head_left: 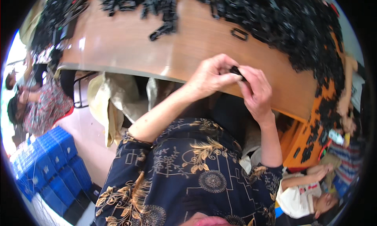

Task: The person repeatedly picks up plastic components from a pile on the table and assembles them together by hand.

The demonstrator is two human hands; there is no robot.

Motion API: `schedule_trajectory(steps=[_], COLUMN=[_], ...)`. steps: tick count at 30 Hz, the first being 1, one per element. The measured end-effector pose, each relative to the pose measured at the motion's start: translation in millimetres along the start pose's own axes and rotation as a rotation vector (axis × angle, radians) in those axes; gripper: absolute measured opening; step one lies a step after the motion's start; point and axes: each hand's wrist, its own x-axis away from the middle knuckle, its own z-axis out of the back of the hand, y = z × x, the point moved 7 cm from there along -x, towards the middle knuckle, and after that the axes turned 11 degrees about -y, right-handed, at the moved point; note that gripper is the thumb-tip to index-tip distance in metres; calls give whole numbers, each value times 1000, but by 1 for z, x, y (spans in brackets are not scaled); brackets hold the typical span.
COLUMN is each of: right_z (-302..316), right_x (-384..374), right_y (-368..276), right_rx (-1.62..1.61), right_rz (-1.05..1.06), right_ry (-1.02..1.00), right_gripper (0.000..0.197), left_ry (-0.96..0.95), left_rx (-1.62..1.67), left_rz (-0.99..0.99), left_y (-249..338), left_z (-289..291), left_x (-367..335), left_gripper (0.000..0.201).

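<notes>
Above the table's near edge, both my hands meet around a small black plastic part (236,71). My left hand (214,75) pinches it from the left between thumb and fingers. From the other side, my right hand (256,86) has its thumb and fingertips closed on the same part. The fingers cover much of it, so its exact kind does not show. Farther off on the table lies a single black rectangular frame (239,34) with an open middle.
Heaps of black plastic parts (275,25) cover the far and right sides of the wooden table (129,41). Pale sacks (112,100) hang below its edge. Blue crates (51,159) are stacked at the lower left. Other people (304,192) sit at both sides.
</notes>
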Motion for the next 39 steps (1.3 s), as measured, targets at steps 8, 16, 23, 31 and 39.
schedule_trajectory(steps=[8, 16, 23, 31, 39], right_z=[-20, -23, -24, -19, -13], right_x=[14, 11, 7, -21, 0], right_y=[19, 24, 22, -25, -22], right_rx=[-113, -217, -422, -475, -412], right_rz=[-85, -191, -315, -172, -157], right_ry=[32, 23, -26, -151, -145], right_gripper=[26, 22, 19, 18, 16], left_ry=[391, 546, 343, 40, -28], left_rx=[-847, -1237, -91, 333, 282], left_rz=[-296, -89, 89, 214, 281], left_y=[56, 54, 24, 21, 13], left_z=[54, 161, 138, 49, 26], left_x=[41, 63, 62, 51, 50], left_gripper=[27, 24, 25, 26, 22])
